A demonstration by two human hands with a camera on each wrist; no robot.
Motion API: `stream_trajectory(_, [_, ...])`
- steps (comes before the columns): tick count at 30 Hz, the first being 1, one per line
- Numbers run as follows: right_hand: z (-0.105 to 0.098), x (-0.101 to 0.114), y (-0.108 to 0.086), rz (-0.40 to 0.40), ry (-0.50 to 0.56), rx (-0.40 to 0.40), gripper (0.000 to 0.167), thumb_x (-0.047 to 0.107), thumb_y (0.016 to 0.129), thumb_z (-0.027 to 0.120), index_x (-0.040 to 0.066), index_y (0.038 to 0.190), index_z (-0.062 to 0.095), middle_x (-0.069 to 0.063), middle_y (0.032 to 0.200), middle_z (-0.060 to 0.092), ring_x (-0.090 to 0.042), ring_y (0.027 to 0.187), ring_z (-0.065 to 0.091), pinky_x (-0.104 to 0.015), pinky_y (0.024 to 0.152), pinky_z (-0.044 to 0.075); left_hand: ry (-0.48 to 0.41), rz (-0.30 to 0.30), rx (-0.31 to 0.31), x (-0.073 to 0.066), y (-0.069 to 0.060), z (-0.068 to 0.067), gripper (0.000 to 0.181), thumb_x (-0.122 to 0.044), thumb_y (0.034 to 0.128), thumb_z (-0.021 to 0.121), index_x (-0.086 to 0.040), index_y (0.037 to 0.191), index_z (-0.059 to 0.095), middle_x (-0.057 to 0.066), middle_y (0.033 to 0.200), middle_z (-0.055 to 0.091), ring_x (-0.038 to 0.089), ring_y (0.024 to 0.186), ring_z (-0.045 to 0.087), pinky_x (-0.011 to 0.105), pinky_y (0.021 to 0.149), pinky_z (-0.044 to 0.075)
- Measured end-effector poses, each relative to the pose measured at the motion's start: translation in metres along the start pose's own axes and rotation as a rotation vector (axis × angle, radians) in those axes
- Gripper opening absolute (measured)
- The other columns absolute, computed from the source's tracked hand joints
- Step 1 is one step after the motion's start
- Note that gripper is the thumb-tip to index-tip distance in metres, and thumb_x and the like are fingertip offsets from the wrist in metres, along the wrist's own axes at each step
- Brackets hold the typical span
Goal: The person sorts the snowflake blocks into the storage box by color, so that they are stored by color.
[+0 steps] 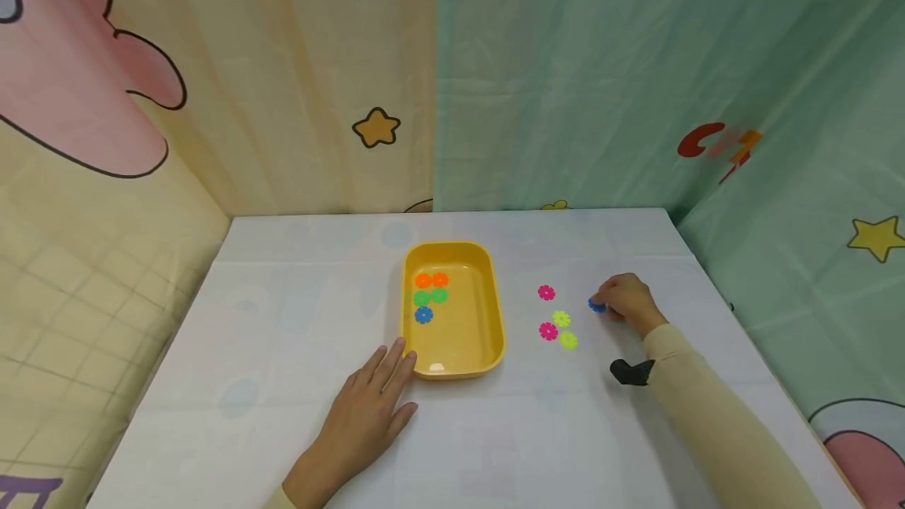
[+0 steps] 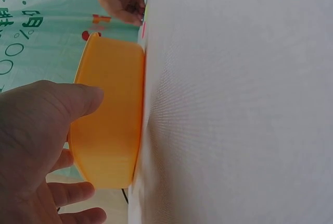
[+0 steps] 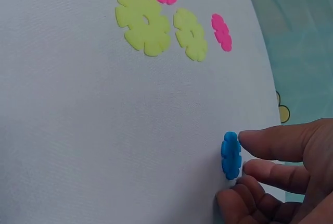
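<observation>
Thumb and fingers of my right hand [image 1: 628,301] pinch a blue notched disc [image 1: 596,305] at the right part of the table; in the right wrist view the disc [image 3: 231,156] stands on edge at the fingertips. My left hand [image 1: 371,407] lies with straight fingers at the near left corner of the yellow tray [image 1: 452,374], fingertips at its rim. Inside the tray are two orange discs [image 1: 423,280], two green discs [image 1: 439,295] and one blue disc [image 1: 423,315], towards its left side.
Between the tray and my right hand lie two pink discs [image 1: 547,292] and two yellow discs [image 1: 562,319]. A black object [image 1: 632,372] shows at my right wrist. Printed curtains [image 1: 551,85] stand behind the white table [image 1: 283,320].
</observation>
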State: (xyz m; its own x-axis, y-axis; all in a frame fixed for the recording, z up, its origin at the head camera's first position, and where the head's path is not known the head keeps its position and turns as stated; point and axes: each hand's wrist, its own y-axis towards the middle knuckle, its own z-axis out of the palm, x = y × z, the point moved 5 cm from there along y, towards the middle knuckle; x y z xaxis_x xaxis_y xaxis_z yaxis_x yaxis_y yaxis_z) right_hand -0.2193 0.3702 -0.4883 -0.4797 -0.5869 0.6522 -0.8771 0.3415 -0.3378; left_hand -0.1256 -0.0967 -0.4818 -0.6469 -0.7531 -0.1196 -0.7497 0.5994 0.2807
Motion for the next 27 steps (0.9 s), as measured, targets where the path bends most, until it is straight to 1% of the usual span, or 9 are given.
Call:
stream_trajectory(4, [0.002,0.006,-0.003,-0.013,-0.139,-0.019,0.023,0.014,0.090,0.073,-0.003,0.099,0.062,-0.005,0.070,0.055,-0.019,0.066,0.053,-0.031,0.060,0.045,0.002,0.003,-0.004,0.000,0.000,0.000,0.077,-0.041,0.0898,0.077,-0.010,0.153,0.046,0.013,0.164,0.035,0.038,0.141,0.045,0.052,0.098,0.052])
stream_trajectory(7, [0.004,0.011,-0.006,-0.025,-0.221,-0.033,0.023,0.015,0.088,0.075,-0.002,0.096,0.062,-0.008,0.076,0.057,-0.022,0.073,0.055,-0.032,0.063,0.045,0.001,0.003,-0.005,0.000,0.000,0.000,0.077,-0.041,0.0897,0.078,-0.010,0.153,0.046,0.013,0.164,0.035,0.038,0.141,0.045,0.052,0.098,0.052])
stream_trajectory(9, [0.005,0.013,-0.007,-0.032,-0.253,-0.034,0.023,0.015,0.088,0.075,-0.003,0.095,0.062,-0.010,0.078,0.058,-0.025,0.076,0.056,-0.033,0.063,0.045,-0.001,0.002,-0.004,0.000,0.000,0.000,0.077,-0.041,0.0898,0.077,-0.010,0.153,0.046,0.013,0.164,0.035,0.038,0.141,0.045,0.053,0.098,0.052])
stream_trajectory(13, [0.004,0.015,-0.008,-0.020,-0.269,-0.035,0.023,0.016,0.088,0.075,-0.002,0.093,0.063,-0.010,0.078,0.058,-0.025,0.076,0.056,-0.033,0.064,0.045,-0.006,0.002,-0.008,0.000,0.000,0.000,0.077,-0.040,0.0897,0.078,-0.010,0.153,0.047,0.013,0.164,0.035,0.038,0.141,0.045,0.053,0.098,0.052])
stream_trajectory(18, [0.000,0.015,-0.009,-0.011,-0.184,-0.025,0.019,0.011,0.087,0.076,-0.004,0.092,0.066,-0.009,0.076,0.061,-0.021,0.071,0.056,-0.031,0.062,0.047,-0.011,0.003,-0.014,0.000,0.000,0.000,0.077,-0.040,0.0889,0.079,-0.011,0.153,0.047,0.012,0.164,0.035,0.038,0.141,0.046,0.053,0.098,0.053])
stream_trajectory(21, [-0.001,0.016,-0.008,-0.016,-0.102,-0.004,0.016,0.006,0.088,0.073,-0.007,0.096,0.068,-0.010,0.082,0.064,-0.018,0.069,0.058,-0.030,0.063,0.052,-0.009,0.002,-0.013,0.000,-0.001,-0.001,0.077,-0.040,0.0888,0.079,-0.011,0.153,0.047,0.012,0.164,0.035,0.038,0.141,0.046,0.052,0.098,0.053])
stream_trajectory(23, [-0.001,0.017,-0.006,-0.012,-0.051,0.009,0.016,0.004,0.090,0.071,-0.007,0.099,0.069,-0.010,0.087,0.066,-0.017,0.070,0.060,-0.029,0.064,0.054,-0.009,0.000,-0.011,0.000,-0.001,-0.001,0.077,-0.040,0.0888,0.079,-0.011,0.153,0.047,0.012,0.164,0.036,0.038,0.141,0.046,0.052,0.098,0.052])
stream_trajectory(27, [0.000,0.020,-0.003,0.012,0.043,0.026,0.020,0.009,0.094,0.071,-0.006,0.107,0.070,-0.010,0.096,0.066,-0.015,0.075,0.061,-0.027,0.068,0.056,-0.011,-0.001,-0.008,-0.001,-0.001,-0.002,0.077,-0.040,0.0887,0.079,-0.011,0.153,0.047,0.012,0.164,0.035,0.038,0.141,0.045,0.052,0.098,0.052])
